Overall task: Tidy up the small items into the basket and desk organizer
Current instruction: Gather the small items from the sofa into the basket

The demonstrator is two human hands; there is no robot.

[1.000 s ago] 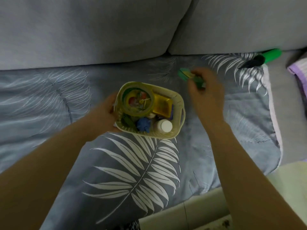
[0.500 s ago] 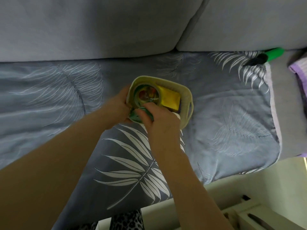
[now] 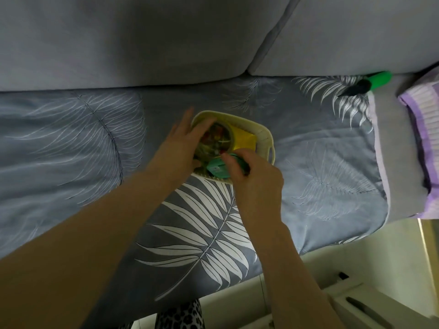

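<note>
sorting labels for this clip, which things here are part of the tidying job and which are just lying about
Part of the job:
basket, with yellow packet inside
teal item in right hand
left hand on the basket
green marker, likely still to collect

Lying about:
leaf-print blanket
sofa cushions
purple pillow

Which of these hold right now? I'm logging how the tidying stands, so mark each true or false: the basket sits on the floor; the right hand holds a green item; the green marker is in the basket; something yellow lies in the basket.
1. The basket sits on the floor: false, it rests on the leaf-print cover of the sofa.
2. The right hand holds a green item: true.
3. The green marker is in the basket: false, it lies far right by the backrest.
4. A yellow item lies in the basket: true.
</note>
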